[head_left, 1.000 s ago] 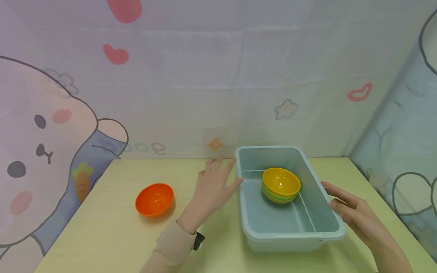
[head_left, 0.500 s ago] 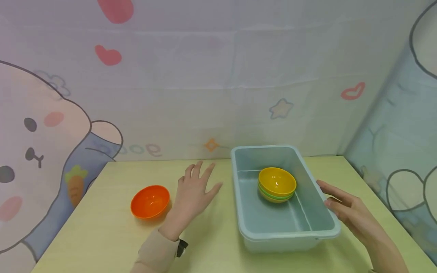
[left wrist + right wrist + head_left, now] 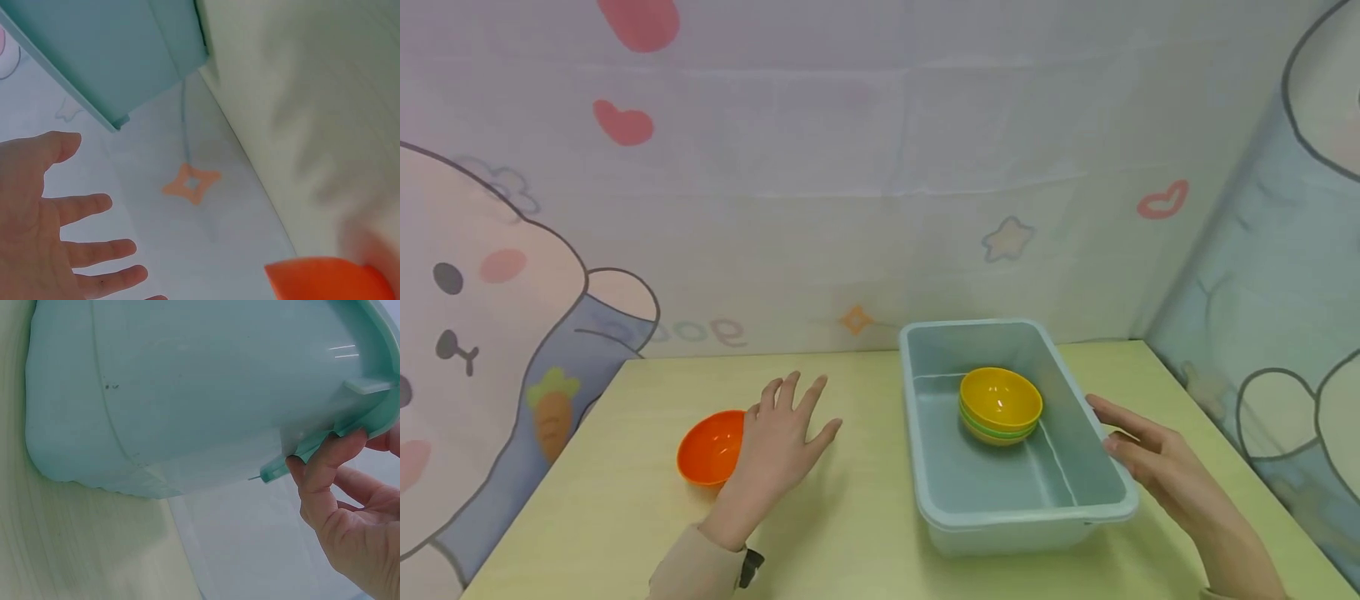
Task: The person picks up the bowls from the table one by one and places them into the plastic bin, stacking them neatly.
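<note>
My left hand [image 3: 772, 450], fingers spread, hovers over the table and covers the right side of an orange bowl [image 3: 706, 452] in the head view. In the left wrist view its palm [image 3: 31, 250] holds nothing, and part of the orange bowl [image 3: 331, 281] shows at the lower right. My right hand [image 3: 1172, 475] holds the right rim of a pale blue-green plastic bin [image 3: 951, 492]. The right wrist view shows curled fingers [image 3: 325, 469] at the underside of that rim. Inside the bin sits a nested stack of bowls, a yellow bowl [image 3: 1000, 400] on top and a green bowl [image 3: 1000, 432] below it.
The light wooden table [image 3: 857, 517] runs back to a printed cloth backdrop [image 3: 820, 208]. More printed cloth [image 3: 1262, 250] stands along the right side. Bare tabletop lies between the orange bowl and the bin.
My left hand has moved left from the bin's left rim to beside the orange bowl, now partly covering it. The right hand stays at the bin's rim. The head view has shifted slightly right.
</note>
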`<control>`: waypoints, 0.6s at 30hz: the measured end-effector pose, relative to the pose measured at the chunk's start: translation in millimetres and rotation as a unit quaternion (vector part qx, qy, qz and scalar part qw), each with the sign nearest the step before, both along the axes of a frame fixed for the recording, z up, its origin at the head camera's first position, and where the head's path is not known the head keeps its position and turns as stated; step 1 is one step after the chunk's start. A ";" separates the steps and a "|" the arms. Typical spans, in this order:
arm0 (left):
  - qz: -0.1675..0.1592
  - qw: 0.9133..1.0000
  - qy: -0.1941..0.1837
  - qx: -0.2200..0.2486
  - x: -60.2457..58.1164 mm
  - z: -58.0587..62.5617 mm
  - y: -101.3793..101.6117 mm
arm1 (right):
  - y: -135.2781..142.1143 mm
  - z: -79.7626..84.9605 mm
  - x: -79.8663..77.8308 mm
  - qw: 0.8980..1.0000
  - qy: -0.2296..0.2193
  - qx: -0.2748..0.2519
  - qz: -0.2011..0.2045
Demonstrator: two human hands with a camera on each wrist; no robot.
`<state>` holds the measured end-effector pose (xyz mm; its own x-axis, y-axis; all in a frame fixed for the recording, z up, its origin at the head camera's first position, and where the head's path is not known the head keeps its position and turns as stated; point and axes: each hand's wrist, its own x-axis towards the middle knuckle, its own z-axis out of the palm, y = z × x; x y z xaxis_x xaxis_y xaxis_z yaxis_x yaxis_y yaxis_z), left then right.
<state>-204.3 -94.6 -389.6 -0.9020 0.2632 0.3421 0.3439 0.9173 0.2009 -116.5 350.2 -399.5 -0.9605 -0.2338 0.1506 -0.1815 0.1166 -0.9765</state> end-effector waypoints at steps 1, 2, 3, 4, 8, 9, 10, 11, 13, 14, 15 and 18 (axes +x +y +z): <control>0.002 1.000 -0.002 -0.001 0.4 -0.7 -2.2 | 0.3 -0.4 0.1 1.000 0.001 0.000 0.000; 0.005 1.000 -0.003 -0.003 0.5 -1.6 -4.4 | 0.4 -0.5 0.3 1.000 0.001 0.000 0.000; 0.007 1.000 -0.003 -0.004 0.7 -2.6 -6.5 | 0.5 -0.7 0.5 1.000 0.000 0.000 -0.001; 0.010 1.000 -0.002 -0.005 0.8 -3.4 -8.9 | 0.3 -0.2 0.3 1.000 0.000 0.002 -0.002; 0.020 1.000 0.005 -0.008 1.6 -6.8 -19.0 | -0.9 1.1 -0.1 1.000 -0.004 0.006 -0.007; 0.022 1.000 0.007 -0.009 1.6 -8.0 -21.6 | -1.2 1.0 -0.3 1.000 -0.004 0.005 -0.007; 0.025 1.000 0.007 -0.010 1.4 -8.9 -24.2 | -1.3 0.9 -0.3 1.000 -0.004 0.004 -0.005; 0.027 1.000 0.007 -0.010 1.0 -9.8 -26.7 | -1.4 0.7 -0.3 1.000 -0.004 0.003 -0.004; 0.033 0.999 0.006 -0.012 -0.4 -11.8 -31.0 | -1.2 0.5 0.0 1.000 -0.003 -0.001 0.000; 0.035 0.999 0.004 -0.013 -1.3 -12.7 -33.0 | -1.0 0.4 0.1 1.000 -0.002 -0.004 0.002; 0.037 0.999 0.000 -0.013 -2.0 -13.4 -34.9 | -0.8 0.3 0.1 1.000 0.000 -0.006 0.004; 0.044 0.999 -0.011 -0.012 -4.0 -15.1 -39.4 | 0.1 0.1 0.5 1.000 0.000 -0.006 0.002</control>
<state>-208.2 -134.0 -404.7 -0.9297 0.1899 0.3157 0.2567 0.9486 0.1852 -116.0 350.2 -399.4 -0.9594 -0.2365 0.1539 -0.1827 0.1050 -0.9776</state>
